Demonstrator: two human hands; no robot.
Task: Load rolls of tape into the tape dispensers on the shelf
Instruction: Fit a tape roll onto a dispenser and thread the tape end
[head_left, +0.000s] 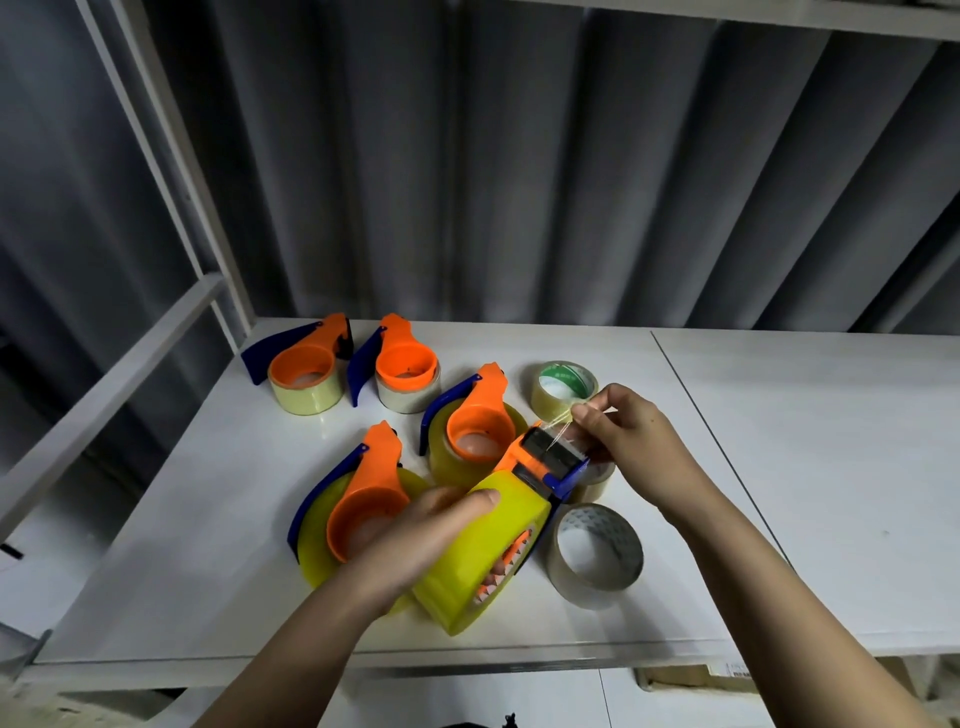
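My left hand (415, 540) grips a yellow tape roll (478, 556) seated in an orange and blue dispenser (545, 460), held above the white shelf (208, 519). My right hand (628, 441) pinches the stringy free end of the tape (558, 423) just past the dispenser's black cutter head. Four more orange dispensers with rolls in them lie on the shelf: two at the back (306, 371) (402, 366), one in the middle (475, 423), one under my left hand (358, 499). Loose rolls lie nearby: one with a green core (563, 384), a clear one (597, 556), and another (597, 480) partly hidden behind the held dispenser.
The shelf's white frame posts (171, 171) rise at the left, with a rail (109, 395) beside the board. A dark pleated curtain (519, 156) hangs behind. A seam (701, 426) divides the shelf board; bare surface lies to its right. An upper shelf edge (779, 18) runs overhead.
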